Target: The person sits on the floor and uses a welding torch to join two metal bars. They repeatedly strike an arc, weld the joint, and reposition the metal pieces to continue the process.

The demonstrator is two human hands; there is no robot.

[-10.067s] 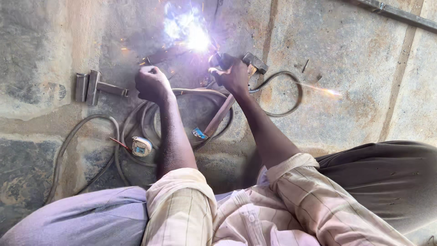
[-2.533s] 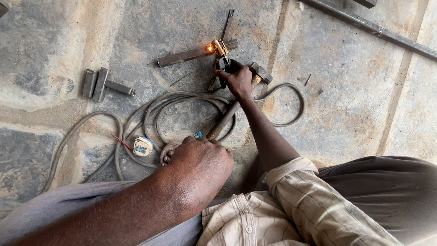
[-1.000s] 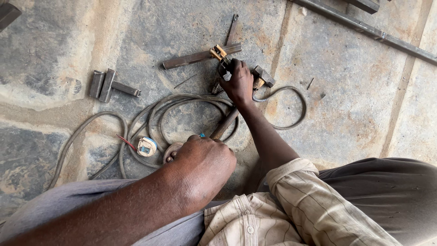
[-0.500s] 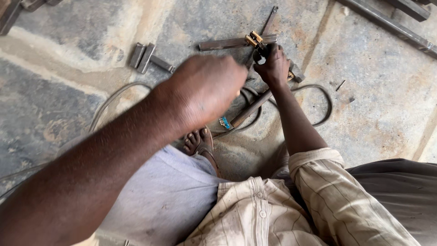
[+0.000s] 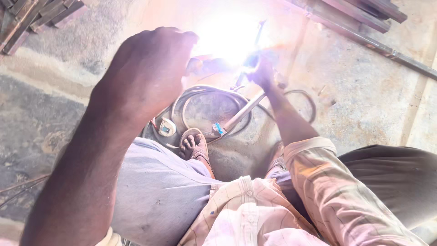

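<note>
The right hand grips what seems to be a welding holder, half lost in the white arc glare on the floor. The left hand is raised near the camera, curled into a loose fist, apparently empty. Cables coil beside a sandalled foot

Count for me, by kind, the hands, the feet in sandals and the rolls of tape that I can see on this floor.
Hands: 2, the left hand raised near the camera and the right hand beside the bright glare.
Foot in sandal: 1.
Roll of tape: 1, lying by the cable.
Total: 4.
</note>
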